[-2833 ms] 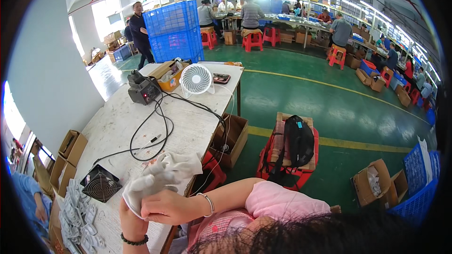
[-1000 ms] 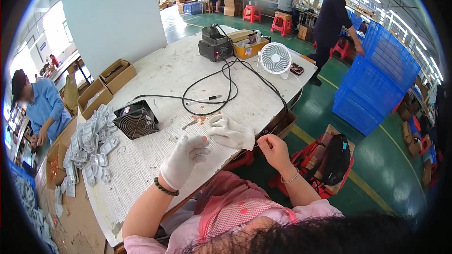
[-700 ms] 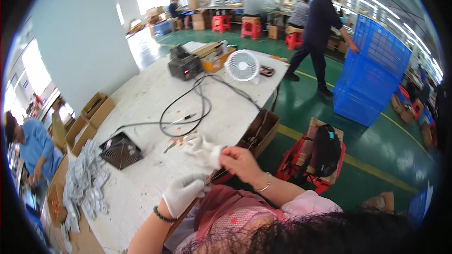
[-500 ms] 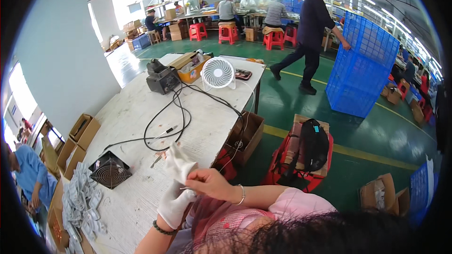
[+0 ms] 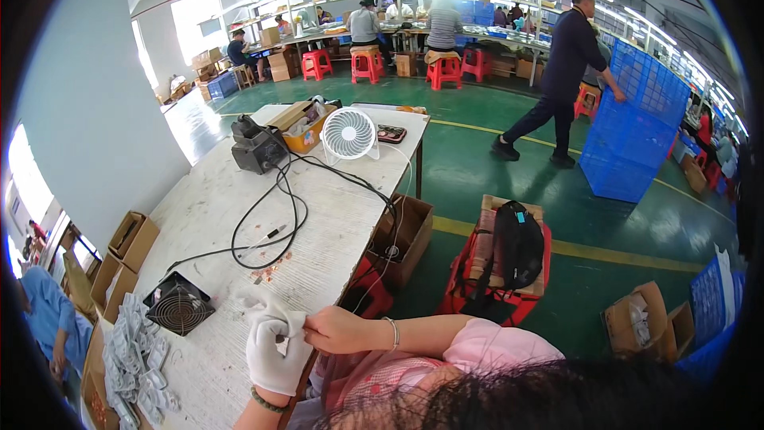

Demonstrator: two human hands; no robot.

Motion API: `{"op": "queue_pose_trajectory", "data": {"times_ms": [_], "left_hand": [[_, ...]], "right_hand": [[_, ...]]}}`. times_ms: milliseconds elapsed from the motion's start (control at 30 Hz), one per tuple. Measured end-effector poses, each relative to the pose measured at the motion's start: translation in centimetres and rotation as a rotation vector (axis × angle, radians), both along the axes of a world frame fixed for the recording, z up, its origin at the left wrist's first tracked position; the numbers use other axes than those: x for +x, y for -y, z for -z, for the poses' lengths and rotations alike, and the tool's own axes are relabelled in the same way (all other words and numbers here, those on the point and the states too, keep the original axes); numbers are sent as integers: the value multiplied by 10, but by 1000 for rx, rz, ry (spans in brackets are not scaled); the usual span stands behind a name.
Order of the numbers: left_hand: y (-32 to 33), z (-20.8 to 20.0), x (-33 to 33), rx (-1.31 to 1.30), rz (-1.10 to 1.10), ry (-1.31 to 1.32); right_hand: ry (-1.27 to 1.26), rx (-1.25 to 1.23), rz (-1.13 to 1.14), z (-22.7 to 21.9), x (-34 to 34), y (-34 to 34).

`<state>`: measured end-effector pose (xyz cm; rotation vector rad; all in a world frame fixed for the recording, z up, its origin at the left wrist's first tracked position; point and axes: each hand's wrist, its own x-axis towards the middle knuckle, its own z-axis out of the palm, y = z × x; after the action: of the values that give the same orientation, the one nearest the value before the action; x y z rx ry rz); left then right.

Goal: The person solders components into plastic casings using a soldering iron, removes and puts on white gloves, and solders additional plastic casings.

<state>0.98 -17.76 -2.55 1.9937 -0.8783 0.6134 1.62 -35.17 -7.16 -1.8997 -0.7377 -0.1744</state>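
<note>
Over the pale worktable, the gloved left hand curls ring-like, its hold unclear; the bare right hand pinches cloth. And the loose white glove, on the tabletop a second ago, is now in hand above the left, long axis slanting, far end pointing leftward, away.

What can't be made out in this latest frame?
All in the head view:
- Left hand: bare fingers, covered by its white glove.
- Loose white glove: full shape, bunched up and partly hidden at the right hand.
- Pale parts: exact count, as they overlap.
- Blue-sleeved co-worker: partly cut off by the dark lens rim.
</note>
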Motion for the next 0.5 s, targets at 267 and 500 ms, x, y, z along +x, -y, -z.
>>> {"op": "queue_pose_trajectory", "data": {"times_ms": [267,500], "left_hand": [[-2,-6,-6,130,-67,-14],[-3,12,-10,12,101,-317]], "right_hand": [[-863,912,-424,-16,3,8],[-592,921,-154,-4,13,-11]]}}
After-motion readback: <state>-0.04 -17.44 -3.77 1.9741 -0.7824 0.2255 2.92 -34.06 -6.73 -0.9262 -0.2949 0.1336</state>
